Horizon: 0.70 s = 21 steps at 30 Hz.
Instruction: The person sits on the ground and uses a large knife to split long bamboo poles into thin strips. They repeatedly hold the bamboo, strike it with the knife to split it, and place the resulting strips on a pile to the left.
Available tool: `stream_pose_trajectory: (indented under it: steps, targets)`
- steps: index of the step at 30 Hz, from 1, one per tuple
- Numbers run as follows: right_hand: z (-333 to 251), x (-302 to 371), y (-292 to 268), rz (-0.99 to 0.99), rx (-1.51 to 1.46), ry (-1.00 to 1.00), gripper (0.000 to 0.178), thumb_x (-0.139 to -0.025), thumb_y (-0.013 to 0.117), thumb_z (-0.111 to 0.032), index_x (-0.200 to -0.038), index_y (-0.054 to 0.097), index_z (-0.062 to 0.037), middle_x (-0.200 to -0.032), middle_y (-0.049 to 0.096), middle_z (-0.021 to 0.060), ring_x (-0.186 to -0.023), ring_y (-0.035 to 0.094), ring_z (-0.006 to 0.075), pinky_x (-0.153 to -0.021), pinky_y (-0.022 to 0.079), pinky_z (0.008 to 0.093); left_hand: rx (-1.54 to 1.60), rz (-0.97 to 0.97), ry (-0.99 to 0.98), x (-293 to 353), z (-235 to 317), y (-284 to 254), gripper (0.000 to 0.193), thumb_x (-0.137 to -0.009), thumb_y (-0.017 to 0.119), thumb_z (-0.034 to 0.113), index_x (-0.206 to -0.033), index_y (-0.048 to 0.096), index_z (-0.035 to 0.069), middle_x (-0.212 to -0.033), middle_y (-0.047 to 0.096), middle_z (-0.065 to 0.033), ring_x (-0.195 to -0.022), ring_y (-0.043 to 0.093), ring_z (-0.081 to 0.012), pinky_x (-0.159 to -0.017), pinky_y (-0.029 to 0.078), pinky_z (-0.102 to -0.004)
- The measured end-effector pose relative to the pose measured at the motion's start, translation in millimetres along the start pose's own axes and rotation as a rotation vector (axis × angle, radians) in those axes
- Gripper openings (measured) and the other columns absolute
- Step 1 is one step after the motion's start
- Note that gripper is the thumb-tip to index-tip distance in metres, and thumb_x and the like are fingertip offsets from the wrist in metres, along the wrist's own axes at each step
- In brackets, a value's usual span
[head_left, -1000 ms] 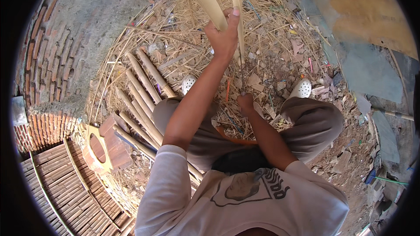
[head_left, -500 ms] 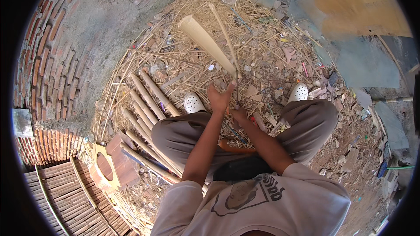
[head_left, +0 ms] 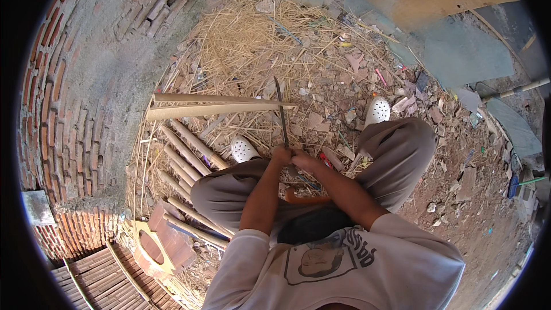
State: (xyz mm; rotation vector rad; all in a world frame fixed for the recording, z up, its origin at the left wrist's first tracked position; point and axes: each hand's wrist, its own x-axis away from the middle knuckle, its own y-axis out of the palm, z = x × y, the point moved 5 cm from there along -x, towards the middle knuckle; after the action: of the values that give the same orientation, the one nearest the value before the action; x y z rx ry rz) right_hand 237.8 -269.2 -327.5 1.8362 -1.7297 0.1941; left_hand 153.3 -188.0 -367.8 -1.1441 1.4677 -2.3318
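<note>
Both my hands are closed together on the handle of a long dark-bladed machete (head_left: 283, 120) between my knees. My left hand (head_left: 281, 155) wraps the handle just below the blade, and my right hand (head_left: 304, 162) presses against it from the right. The blade points away from me. Crossing it is a pale split bamboo length (head_left: 195, 111), whose two halves spread apart to the left and meet near the blade. Whether the blade is wedged in the split I cannot tell. No hand touches the bamboo.
Several bamboo poles (head_left: 186, 148) lie beside my left knee. A wooden board with a round hole (head_left: 150, 245) stands behind them. Straw (head_left: 241, 34) and rubble cover the ground ahead. A brick wall (head_left: 97, 92) rises at left; flat sheets (head_left: 459, 51) lie far right.
My left hand has left the bamboo and joined my right on the machete handle. The split bamboo has swung from pointing away to lying crosswise toward the left.
</note>
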Motion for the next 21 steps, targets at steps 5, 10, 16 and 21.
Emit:
stream_pose_trajectory:
  steps: [5, 10, 16, 21]
  targets:
    - [-110.7, 57.5, -32.6, 0.216, 0.66, -0.007, 0.042, -0.083, 0.062, -0.012, -0.122, 0.056, 0.0023, -0.106, 0.063, 0.0204, -0.099, 0.064, 0.0308, -0.087, 0.049, 0.0396, 0.734, -0.056, -0.347, -5.1, 2.4, -6.3, 0.043, -0.096, 0.052, 0.021, -0.124, 0.044, -0.011, -0.096, 0.064, -0.0275, -0.086, 0.066, -0.0396, -0.068, 0.049, -0.0497]
    - [-250.8, 260.0, -46.1, 0.284, 0.177, -0.622, 0.032, -0.095, 0.056, -0.005, -0.126, 0.054, 0.0015, -0.119, 0.061, 0.0143, -0.11, 0.062, 0.0242, -0.098, 0.048, 0.0348, 0.515, 0.136, -0.111, -13.4, -48.1, 42.2, 0.05, -0.099, 0.045, 0.022, -0.13, 0.032, -0.015, -0.093, 0.063, -0.0315, -0.087, 0.065, -0.0438, -0.069, 0.048, -0.0513]
    - [-99.0, 476.0, -222.9, 1.435, -0.227, -0.606, 0.023, -0.092, 0.054, -0.005, -0.113, 0.06, 0.0009, -0.09, 0.065, 0.0096, -0.081, 0.067, 0.0181, -0.072, 0.056, 0.0314, 0.561, 0.165, -0.271, -10.0, -2.8, -33.6, 0.045, -0.099, 0.043, 0.023, -0.129, 0.037, -0.01, -0.092, 0.063, -0.0326, -0.086, 0.063, -0.0487, -0.072, 0.047, -0.0545]
    - [288.6, 501.5, -255.0, 1.258, 0.388, 0.65, 0.063, -0.071, 0.081, -0.039, -0.116, 0.062, -0.0003, -0.103, 0.069, 0.0187, -0.099, 0.064, 0.0293, -0.084, 0.051, 0.0402, 0.584, 0.271, -0.244, 0.7, -3.2, -40.7, 0.032, -0.099, 0.043, 0.023, -0.114, 0.043, -0.005, -0.082, 0.063, -0.0303, -0.081, 0.061, -0.0502, -0.069, 0.045, -0.0547]
